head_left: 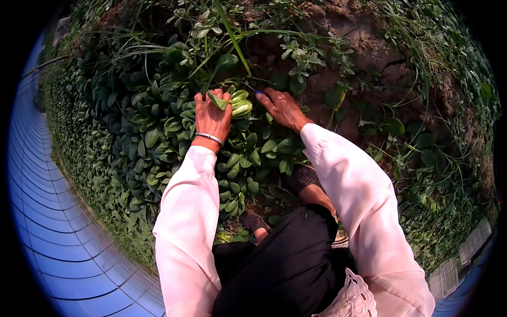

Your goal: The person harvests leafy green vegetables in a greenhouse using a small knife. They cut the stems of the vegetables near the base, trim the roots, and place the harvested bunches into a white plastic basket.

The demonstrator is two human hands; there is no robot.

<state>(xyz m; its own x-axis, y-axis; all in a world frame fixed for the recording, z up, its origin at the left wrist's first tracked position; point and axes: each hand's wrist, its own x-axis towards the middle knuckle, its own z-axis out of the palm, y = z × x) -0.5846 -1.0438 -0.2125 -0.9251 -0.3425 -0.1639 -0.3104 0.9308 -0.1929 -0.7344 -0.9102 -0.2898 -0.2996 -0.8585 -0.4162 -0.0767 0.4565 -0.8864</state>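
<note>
My left hand (214,117), with a pale bracelet at the wrist, is closed around a bok choy (242,105). Its pale green stalks point to the right, and one leaf lies over my fingers. Just right of it, my right hand (285,109) is low over the plants with its fingers curled. A small blue bit (258,92) shows at its fingertips; what it belongs to is too small to tell. Dense dark-green bok choy plants (152,137) grow left of and below my left hand.
Bare brown soil (364,63) with scattered weeds (301,55) lies beyond my right hand. Long grass blades (232,37) lean over the plants ahead. My feet and black-clothed legs (280,264) are below. A blue ribbed wall or sheet (58,232) curves along the left.
</note>
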